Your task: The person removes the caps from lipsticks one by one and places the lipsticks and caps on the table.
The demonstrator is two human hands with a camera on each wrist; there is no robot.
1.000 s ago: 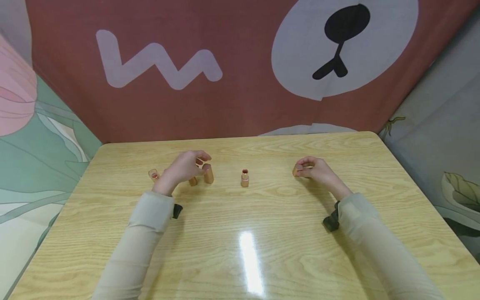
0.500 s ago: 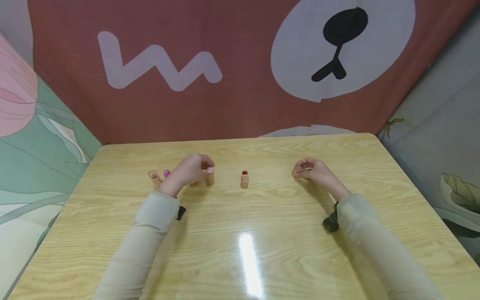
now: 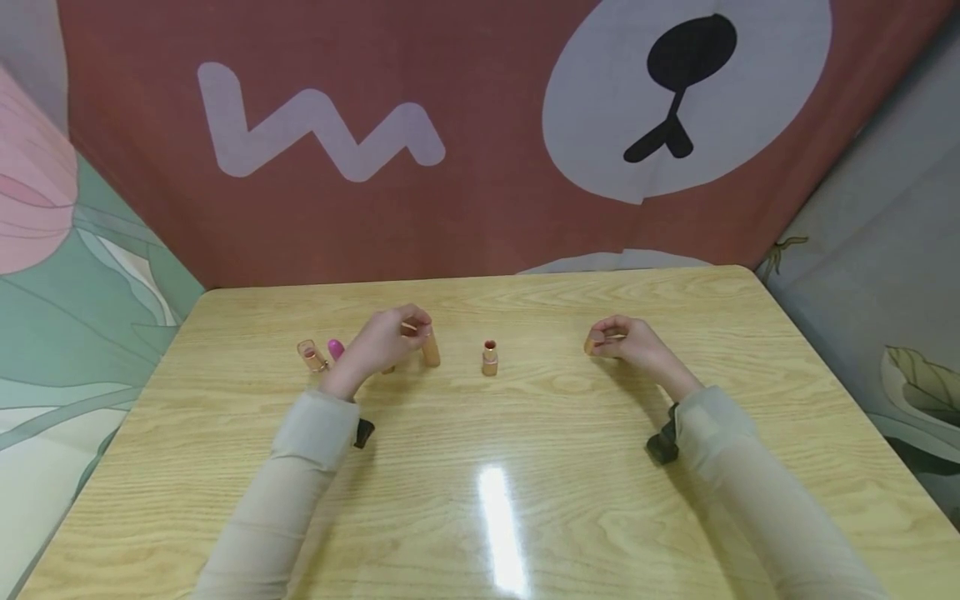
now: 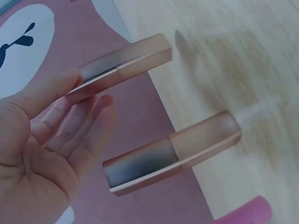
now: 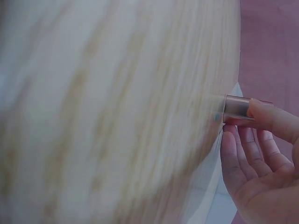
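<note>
- Left hand (image 3: 381, 338): thumb and fingertips pinch the upper end of a tall, glossy rose-gold, square-sided lipstick tube (image 3: 432, 350), which hangs below the fingertips. Whether its base meets the pale wood-grain table (image 3: 405, 467): cannot tell.
- Right hand (image 3: 633, 342): thumb and fingers grip a short, metallic-looking rose-gold piece (image 5: 237, 107), perhaps a cap, at the fingertips on the side facing the left hand.
- Risk, toppling: a second rose-gold tube (image 4: 173, 154) stands just beside the pinched one, near the left hand's free fingers. A low sideways sweep would probably tip it.
- Risk, slip: the left hand holds one end only, and the walls look smooth; a loosened pinch could let the tube swing or drop.
- Risk, smearing: an uncapped lipstick with a dark red top (image 3: 490, 358) stands between the hands, nearer the left. A careless inward reach might knock it.
- Risk, brushing: a bright magenta rounded tip (image 3: 335, 348) and a clear-topped rose-gold tube (image 3: 311, 356) are left of the left hand; a backward wrist movement could catch either.
- Pose, left: forearm slants forward and inward; knuckles uppermost, free fingers bent beneath the thumb.
- Pose, right: forearm slants in from the opposite side; wrist low, fingers bent, thumb across the short piece.
</note>
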